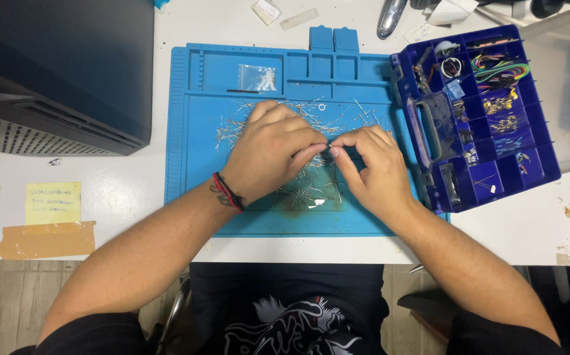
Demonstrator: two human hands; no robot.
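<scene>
- Head view: left hand (268, 148) and right hand (370, 164) meet fingertip to fingertip, pinching one small wire-leaded component (329, 147) above the blue mat (193, 131).
- Many loose components (304, 187) lie unsorted; purple organizer box (488, 112) stands open on the counter (120, 190).

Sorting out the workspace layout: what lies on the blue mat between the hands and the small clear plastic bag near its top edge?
In the head view, loose thin metal wire pieces lie scattered on the blue mat between the hands (left hand, right hand) and the clear bag.

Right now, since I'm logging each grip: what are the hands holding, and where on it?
Left hand and right hand pinch one small wire-leaded component between their fingertips, apparently one at each end; the exact part is too small to tell.
</scene>
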